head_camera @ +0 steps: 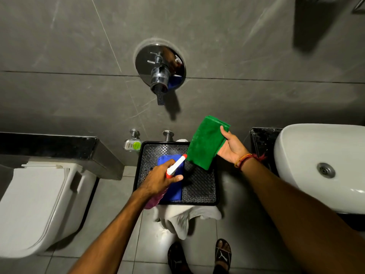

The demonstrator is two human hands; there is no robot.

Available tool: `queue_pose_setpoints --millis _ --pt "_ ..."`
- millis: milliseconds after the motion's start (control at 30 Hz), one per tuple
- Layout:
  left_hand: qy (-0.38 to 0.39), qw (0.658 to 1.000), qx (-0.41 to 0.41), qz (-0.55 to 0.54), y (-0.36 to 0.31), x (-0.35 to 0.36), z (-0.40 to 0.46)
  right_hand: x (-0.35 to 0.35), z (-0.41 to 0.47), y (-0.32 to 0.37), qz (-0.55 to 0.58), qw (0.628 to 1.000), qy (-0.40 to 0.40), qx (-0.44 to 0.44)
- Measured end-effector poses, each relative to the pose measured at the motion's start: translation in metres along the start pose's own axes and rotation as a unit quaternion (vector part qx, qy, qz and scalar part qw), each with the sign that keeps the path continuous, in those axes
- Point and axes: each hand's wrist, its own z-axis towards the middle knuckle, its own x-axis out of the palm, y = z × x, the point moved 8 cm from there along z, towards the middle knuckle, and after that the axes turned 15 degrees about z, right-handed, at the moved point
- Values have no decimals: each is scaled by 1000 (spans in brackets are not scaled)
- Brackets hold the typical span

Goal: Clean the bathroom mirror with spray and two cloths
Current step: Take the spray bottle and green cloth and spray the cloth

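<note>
- The grey tiled wall filled the upper view, with a chrome tap fixed to it.
- A white toilet stood at the left and a white sink at the right.
- A black tray sat between them on a stand draped in white cloth.
- A folded blue cloth lay in the tray, partly under the left hand.
- The folded green cloth was pinched at its right edge by the right hand, held above the tray's far right corner.
- The left hand was closed around the spray bottle, its white and red nozzle pointing at the green cloth, just beside it.
</note>
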Motion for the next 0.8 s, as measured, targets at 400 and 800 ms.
queue_pose_setpoints --millis 400,800 --pt "12 999 18 42 -15 3 1 3 -6 1 -10 1000 1 -9" --pt "-40 996 26 80 -28 -11 5 13 -4 -18 -43 999 -1 8"
